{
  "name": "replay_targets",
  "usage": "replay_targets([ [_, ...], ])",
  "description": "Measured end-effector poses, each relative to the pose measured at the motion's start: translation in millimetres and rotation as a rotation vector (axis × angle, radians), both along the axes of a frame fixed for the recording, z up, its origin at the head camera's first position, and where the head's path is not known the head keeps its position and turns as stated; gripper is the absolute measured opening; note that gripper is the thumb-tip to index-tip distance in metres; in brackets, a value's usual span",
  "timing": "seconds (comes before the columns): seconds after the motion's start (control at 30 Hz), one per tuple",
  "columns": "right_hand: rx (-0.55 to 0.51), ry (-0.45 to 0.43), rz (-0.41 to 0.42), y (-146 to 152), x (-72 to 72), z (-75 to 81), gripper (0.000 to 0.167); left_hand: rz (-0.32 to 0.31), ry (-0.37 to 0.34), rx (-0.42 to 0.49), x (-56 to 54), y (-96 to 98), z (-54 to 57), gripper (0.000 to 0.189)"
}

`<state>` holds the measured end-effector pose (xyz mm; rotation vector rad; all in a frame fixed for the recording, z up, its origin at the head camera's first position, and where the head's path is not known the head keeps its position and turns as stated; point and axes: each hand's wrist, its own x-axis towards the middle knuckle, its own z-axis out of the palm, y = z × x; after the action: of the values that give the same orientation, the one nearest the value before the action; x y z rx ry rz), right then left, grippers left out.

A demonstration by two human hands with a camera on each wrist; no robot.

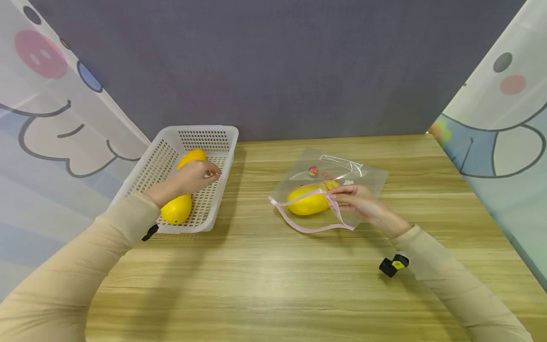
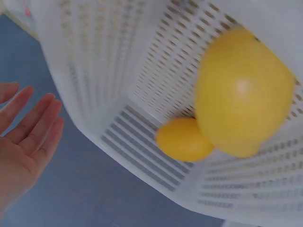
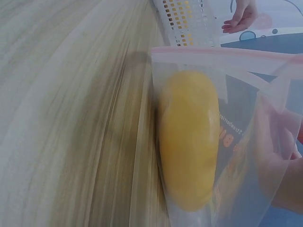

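My left hand hovers over the white plastic basket with its fingers loose and nothing in them. Two yellow mangoes lie in that basket; the left wrist view shows a near mango and a farther mango, apart from the hand. A clear zip bag with a pink rim lies on the table, its mouth parted. Inside it rests one mango, whose long side faces the right wrist camera. With thumb and fingers, my right hand pinches the bag's rim at the right.
The wood-grain table meets a grey-purple panel at the back. Cartoon-printed curtains hang on both sides. The basket stands at the table's left, with a strip of table between it and the bag.
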<state>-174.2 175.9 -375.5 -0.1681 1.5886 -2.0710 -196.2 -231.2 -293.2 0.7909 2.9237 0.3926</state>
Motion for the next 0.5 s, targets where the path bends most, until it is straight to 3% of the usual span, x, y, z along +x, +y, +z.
replay_targets([
  [0.2,0.015,0.031,-0.011,1,1.2,1.4,0.023,0.084,-0.023,-0.004,-12.2,-25.0,-0.9,0.023],
  [0.5,0.041,0.051,-0.017,3,1.9,4.3,0.020,0.229,-0.091,-0.102,-27.2,-54.1,-4.5,0.031],
])
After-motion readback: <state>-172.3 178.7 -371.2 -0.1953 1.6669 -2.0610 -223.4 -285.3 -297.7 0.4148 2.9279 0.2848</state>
